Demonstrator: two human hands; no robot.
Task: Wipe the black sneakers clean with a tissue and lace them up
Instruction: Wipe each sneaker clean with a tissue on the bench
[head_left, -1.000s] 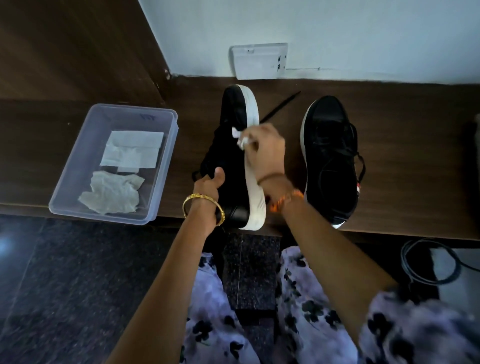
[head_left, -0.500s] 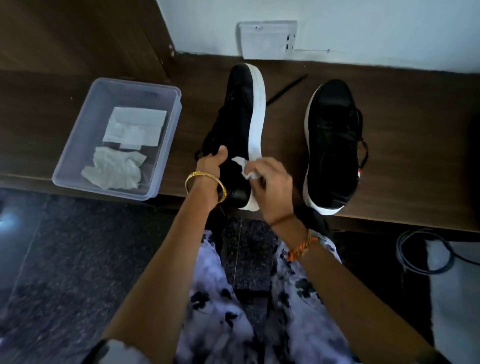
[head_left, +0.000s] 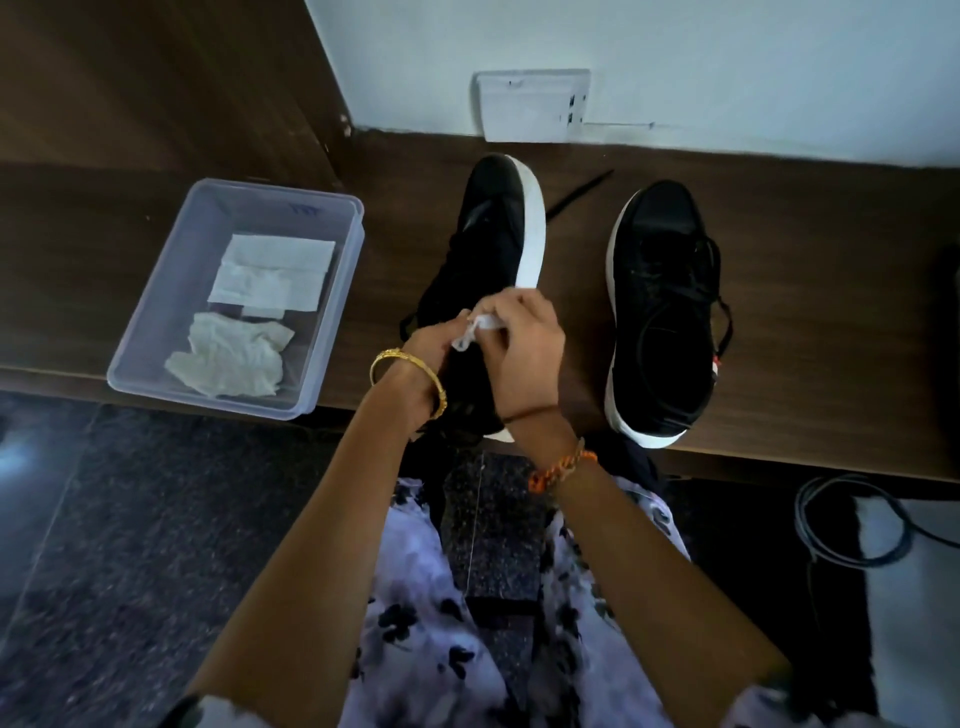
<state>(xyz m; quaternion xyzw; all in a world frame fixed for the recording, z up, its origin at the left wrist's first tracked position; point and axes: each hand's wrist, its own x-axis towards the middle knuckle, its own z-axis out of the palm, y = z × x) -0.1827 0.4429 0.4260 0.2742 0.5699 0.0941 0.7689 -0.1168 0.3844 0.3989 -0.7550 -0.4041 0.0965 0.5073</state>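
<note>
Nearest the camera, the person's two forearms reach forward over a flowered garment and a dark speckled floor. The right hand (head_left: 524, 358) has its fingers curled round a small crumpled tissue (head_left: 475, 330), pinching it against the side of the tilted sneaker (head_left: 483, 249) near the heel end. The left hand (head_left: 423, 348) grips the same shoe from the left side, steadying it on its edge so the white sole (head_left: 532, 228) faces right. That shoe stands on the wooden bench (head_left: 810, 312), its heel at the near edge.

The step in hand appears to be wiping, with the tissue working on the black upper beside the sole. The next move probably calls for a firm hold from the left hand while the tissue is drawn along the rest of the shoe; lacing seems yet to come, since a loose black lace (head_left: 579, 191) lies on the bench beyond the toe.

Just right of it, the second sneaker (head_left: 662, 312) sits flat and upright, laces slack.

To the left on the bench, a clear plastic tub (head_left: 332, 312) holds a folded white tissue (head_left: 272, 278) at its far end and a crumpled used tissue (head_left: 228, 356) nearer. Farthest, a white socket plate (head_left: 532, 106) sits on the wall.
</note>
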